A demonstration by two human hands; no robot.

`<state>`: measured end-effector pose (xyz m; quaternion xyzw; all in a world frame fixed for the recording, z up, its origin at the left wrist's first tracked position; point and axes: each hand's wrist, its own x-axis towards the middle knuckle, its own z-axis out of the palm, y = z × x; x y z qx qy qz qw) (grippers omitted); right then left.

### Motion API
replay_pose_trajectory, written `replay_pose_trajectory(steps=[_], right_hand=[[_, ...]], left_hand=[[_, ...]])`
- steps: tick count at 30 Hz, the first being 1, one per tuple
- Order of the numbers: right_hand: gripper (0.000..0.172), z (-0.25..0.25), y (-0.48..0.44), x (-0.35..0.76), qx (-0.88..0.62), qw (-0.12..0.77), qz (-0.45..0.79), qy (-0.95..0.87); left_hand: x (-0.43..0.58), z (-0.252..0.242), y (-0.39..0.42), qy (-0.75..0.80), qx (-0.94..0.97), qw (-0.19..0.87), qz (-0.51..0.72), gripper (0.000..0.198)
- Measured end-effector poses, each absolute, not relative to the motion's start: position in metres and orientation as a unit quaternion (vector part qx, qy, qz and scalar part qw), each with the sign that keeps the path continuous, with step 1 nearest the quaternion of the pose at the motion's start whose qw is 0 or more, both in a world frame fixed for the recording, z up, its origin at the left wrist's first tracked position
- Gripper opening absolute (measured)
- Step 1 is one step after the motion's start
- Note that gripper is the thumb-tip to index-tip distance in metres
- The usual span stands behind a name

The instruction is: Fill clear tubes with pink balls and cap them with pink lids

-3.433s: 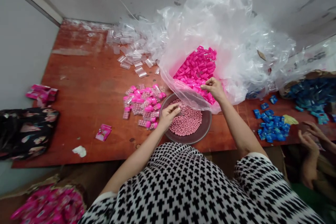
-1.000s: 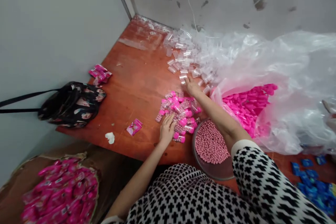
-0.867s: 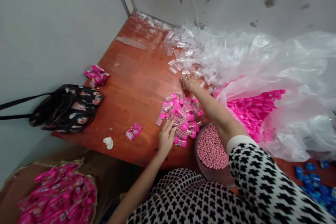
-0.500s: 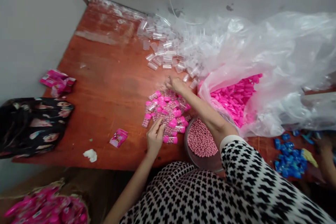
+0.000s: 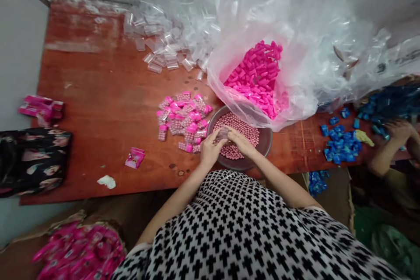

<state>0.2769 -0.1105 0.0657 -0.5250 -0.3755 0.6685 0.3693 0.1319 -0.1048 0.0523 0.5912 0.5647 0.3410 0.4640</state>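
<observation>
Both of my hands meet over a round brown bowl (image 5: 266, 146) filled with small pink beads (image 5: 244, 130). My left hand (image 5: 209, 151) and my right hand (image 5: 242, 142) pinch a small clear tube (image 5: 223, 133) between their fingertips, just above the beads. Left of the bowl lies a pile of filled tubes with pink caps (image 5: 183, 120). Behind the bowl, an open clear plastic bag (image 5: 295, 35) holds loose pink caps (image 5: 256, 76). Empty clear tubes (image 5: 160, 54) are scattered at the back of the red-brown table (image 5: 108, 96).
A black patterned bag (image 5: 33, 159) and pink packets (image 5: 41, 107) lie at the left edge. A pink sachet (image 5: 134, 157) and white scrap (image 5: 106, 181) sit near the front. Blue packets (image 5: 341, 148) lie at right by a co-worker's hand (image 5: 398, 130). Pink packages (image 5: 78, 251) fill a box below.
My right hand came back from the empty tubes at the rear to the bowl. My left hand moved from the filled-tube pile to meet it. The view swung right.
</observation>
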Motion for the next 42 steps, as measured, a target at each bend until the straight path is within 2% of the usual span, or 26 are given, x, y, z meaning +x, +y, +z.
replay_pose_trajectory(steps=[6,11,16,19,23,26,29,33,39,42], right_hand=[[0.046,0.061,-0.131,0.333,-0.602,0.417,0.593,-0.334],[0.044,0.066,-0.135,0.349,-0.567,0.468,0.611,-0.296],[0.035,0.063,-0.137,0.34,-0.525,0.525,0.602,-0.295],[0.037,0.058,-0.139,0.334,-0.542,0.522,0.562,-0.344],[0.042,0.064,-0.138,0.345,-0.577,0.419,0.441,-0.546],[0.036,0.075,-0.132,0.359,-0.468,0.252,0.311,-0.788],[0.03,0.079,-0.127,0.361,-0.344,0.113,0.224,-0.905],[0.031,0.07,-0.12,0.358,-0.309,0.03,0.177,-0.934],[0.027,0.039,-0.105,0.365,-0.468,-0.152,0.129,-0.861],[0.03,0.021,-0.107,0.344,-0.469,-0.185,0.153,-0.85]], left_hand=[[0.162,0.05,-0.101,0.552,0.599,0.487,0.315,0.031],[0.168,0.052,-0.076,0.555,0.613,0.465,0.317,0.045],[0.183,0.072,-0.102,0.507,0.619,0.527,0.287,0.033],[0.192,0.074,-0.119,0.517,0.588,0.549,0.291,0.032],[0.185,0.067,-0.123,0.514,0.547,0.586,0.306,0.031],[0.173,0.062,-0.122,0.491,0.558,0.621,0.247,0.029],[0.168,0.058,-0.125,0.482,0.494,0.696,0.198,0.025],[0.171,0.05,-0.13,0.507,0.349,0.763,0.198,0.022],[0.144,0.04,-0.123,0.571,0.387,0.655,0.307,0.046],[0.125,0.04,-0.123,0.558,0.367,0.658,0.349,0.049]])
